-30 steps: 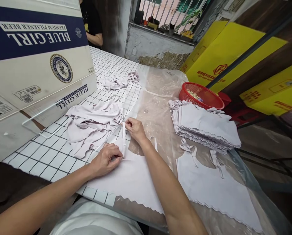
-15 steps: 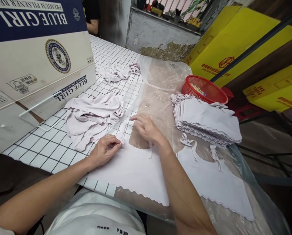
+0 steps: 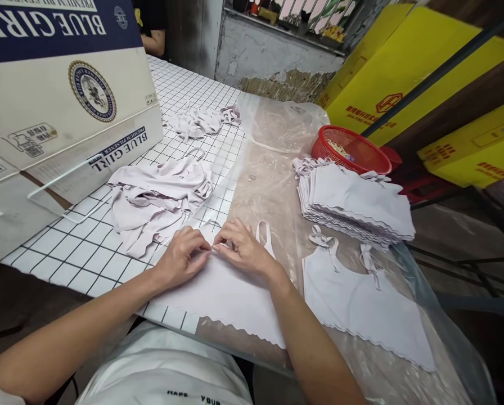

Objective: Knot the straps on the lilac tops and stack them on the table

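A pale garment [image 3: 230, 298] with a scalloped hem lies flat before me at the table's front edge. At its upper left my left hand [image 3: 187, 256] pinches the base of the strap between thumb and fingertips. My right hand [image 3: 239, 246] meets it there, its fingers closed on the same strap, the fingertips nearly touching the left ones. A strap loop [image 3: 264, 232] stands up behind my right wrist. To the right lies a second pale garment [image 3: 361, 304] with its straps tied.
A crumpled garment heap [image 3: 151, 197] lies left, beside a large carton [image 3: 66, 101]. At right are a neat garment stack [image 3: 357, 202], a red basket [image 3: 361, 157] and yellow boxes [image 3: 424, 62]. Plastic sheeting [image 3: 269, 180] covers part of the table. A person's arm [image 3: 154, 43] shows behind.
My right hand has come down and left to my left hand and closed from a spread pose. My left hand has stayed nearly in place.
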Tool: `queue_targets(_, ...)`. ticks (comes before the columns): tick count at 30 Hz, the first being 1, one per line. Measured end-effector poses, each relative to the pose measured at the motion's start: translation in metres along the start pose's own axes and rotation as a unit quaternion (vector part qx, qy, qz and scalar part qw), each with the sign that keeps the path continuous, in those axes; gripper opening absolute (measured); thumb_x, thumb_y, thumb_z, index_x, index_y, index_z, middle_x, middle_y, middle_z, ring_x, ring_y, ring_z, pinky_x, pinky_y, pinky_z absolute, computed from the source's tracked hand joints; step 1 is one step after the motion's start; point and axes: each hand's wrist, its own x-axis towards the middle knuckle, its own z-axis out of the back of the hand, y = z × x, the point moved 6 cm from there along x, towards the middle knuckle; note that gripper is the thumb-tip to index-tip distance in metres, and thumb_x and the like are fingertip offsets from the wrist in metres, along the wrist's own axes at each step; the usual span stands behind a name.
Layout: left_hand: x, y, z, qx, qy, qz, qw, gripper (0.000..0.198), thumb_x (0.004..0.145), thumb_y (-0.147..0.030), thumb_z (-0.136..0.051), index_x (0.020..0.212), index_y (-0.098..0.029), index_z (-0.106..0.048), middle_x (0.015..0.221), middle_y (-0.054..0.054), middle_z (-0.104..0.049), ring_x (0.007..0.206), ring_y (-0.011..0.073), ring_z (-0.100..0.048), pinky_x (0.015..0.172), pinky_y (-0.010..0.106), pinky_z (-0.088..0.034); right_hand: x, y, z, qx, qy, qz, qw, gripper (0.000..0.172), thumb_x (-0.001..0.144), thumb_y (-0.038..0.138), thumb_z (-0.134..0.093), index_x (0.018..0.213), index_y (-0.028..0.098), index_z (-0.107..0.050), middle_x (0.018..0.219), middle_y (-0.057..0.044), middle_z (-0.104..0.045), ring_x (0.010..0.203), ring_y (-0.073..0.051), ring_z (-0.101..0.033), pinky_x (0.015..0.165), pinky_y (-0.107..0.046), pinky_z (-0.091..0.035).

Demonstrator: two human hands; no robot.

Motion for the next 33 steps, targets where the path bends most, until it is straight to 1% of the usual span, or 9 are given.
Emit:
queue_targets(2,-0.002,0.003,-0.004,0.061,0.01,-0.003,0.998,0.017,0.087,-0.036,-0.061,0.088,-0.02,-0.064,0.084,0.005,-0.065,0.082,0.0217,-0.05,0.078,0.038,-0.036,-0.004,-0.003,0.001,0.012,-0.029,-0.003,0.999,0.012,0.094,0.027,-0.059,0.083,0.022,-0.063,0.091,-0.003,-0.06,0.093,-0.021,-0.048,0.091,-0.04,-0.035)
queue_targets(4,-0.004,0.006,-0.007,0.09,0.025,-0.004,0.996,0.019,0.084,-0.039,-0.066,0.088,-0.02,-0.065,0.084,0.005,-0.065,0.082,0.0222,-0.05,0.077,0.038,-0.033,-0.006,-0.005,-0.001,0.031,-0.038,0.001,0.999,0.013,0.094,0.026,-0.058,0.083,0.022,-0.063,0.094,-0.003,-0.06,0.094,-0.02,-0.048,0.093,-0.041,-0.037)
queue_targets(10,-0.004,0.01,-0.013,0.061,0.055,0.014,0.997,0.013,0.085,-0.027,-0.064,0.075,-0.02,-0.063,0.072,0.001,-0.063,0.075,0.0187,-0.049,0.079,0.039,-0.032,-0.007,-0.008,-0.014,0.07,-0.014,0.003,0.997,0.013,0.094,0.031,-0.061,0.085,0.024,-0.068,0.085,-0.001,-0.063,0.093,-0.02,-0.052,0.096,-0.042,-0.035)
queue_targets(13,-0.002,0.01,-0.014,0.047,0.057,0.023,0.997,0.013,0.083,-0.024,-0.064,0.071,-0.019,-0.063,0.07,0.001,-0.064,0.073,0.0177,-0.05,0.081,0.039,-0.032,-0.006,-0.01,-0.02,0.082,-0.012,0.003,0.997,0.018,0.094,0.036,-0.062,0.083,0.024,-0.07,0.08,-0.001,-0.064,0.092,-0.02,-0.053,0.096,-0.042,-0.035)
queue_targets(16,-0.001,0.01,-0.015,0.041,0.057,0.033,0.997,0.014,0.081,-0.023,-0.064,0.068,-0.018,-0.062,0.068,0.001,-0.064,0.071,0.0171,-0.051,0.081,0.039,-0.033,-0.005,-0.011,-0.024,0.09,-0.012,0.005,0.996,0.017,0.093,0.036,-0.065,0.084,0.024,-0.071,0.079,-0.001,-0.065,0.091,-0.02,-0.053,0.094,-0.042,-0.034)
queue_targets(19,-0.001,0.01,-0.015,0.037,0.056,0.044,0.997,0.014,0.08,-0.022,-0.063,0.067,-0.018,-0.062,0.067,0.001,-0.065,0.071,0.0171,-0.052,0.08,0.038,-0.034,-0.005,-0.013,-0.026,0.102,-0.017,0.009,0.995,0.012,0.09,0.03,-0.068,0.082,0.023,-0.072,0.078,-0.001,-0.065,0.09,-0.02,-0.052,0.092,-0.042,-0.033)
queue_targets(22,0.0,0.009,-0.015,0.035,0.055,0.049,0.997,0.013,0.079,-0.022,-0.063,0.067,-0.018,-0.062,0.067,0.001,-0.065,0.071,0.0171,-0.052,0.081,0.038,-0.034,-0.005,-0.013,-0.026,0.108,-0.019,0.007,0.994,0.013,0.09,0.028,-0.068,0.079,0.022,-0.071,0.076,-0.001,-0.065,0.09,-0.02,-0.052,0.091,-0.042,-0.033)
queue_targets(27,0.0,0.012,-0.016,0.041,0.058,0.057,0.996,0.01,0.076,-0.02,-0.064,0.067,-0.019,-0.062,0.067,0.001,-0.065,0.072,0.018,-0.054,0.081,0.039,-0.035,-0.005,-0.01,-0.025,0.106,-0.021,0.009,0.994,0.015,0.091,0.03,-0.067,0.079,0.022,-0.07,0.077,-0.001,-0.067,0.092,-0.02,-0.053,0.093,-0.041,-0.033)
queue_targets(33,0.0,0.011,-0.015,0.04,0.055,0.054,0.996,0.011,0.077,-0.021,-0.062,0.066,-0.019,-0.062,0.066,0.001,-0.064,0.072,0.0179,-0.054,0.081,0.038,-0.035,-0.005,-0.009,-0.026,0.093,-0.021,0.01,0.995,0.019,0.093,0.034,-0.065,0.08,0.022,-0.071,0.079,-0.002,-0.069,0.094,-0.021,-0.052,0.093,-0.042,-0.032)
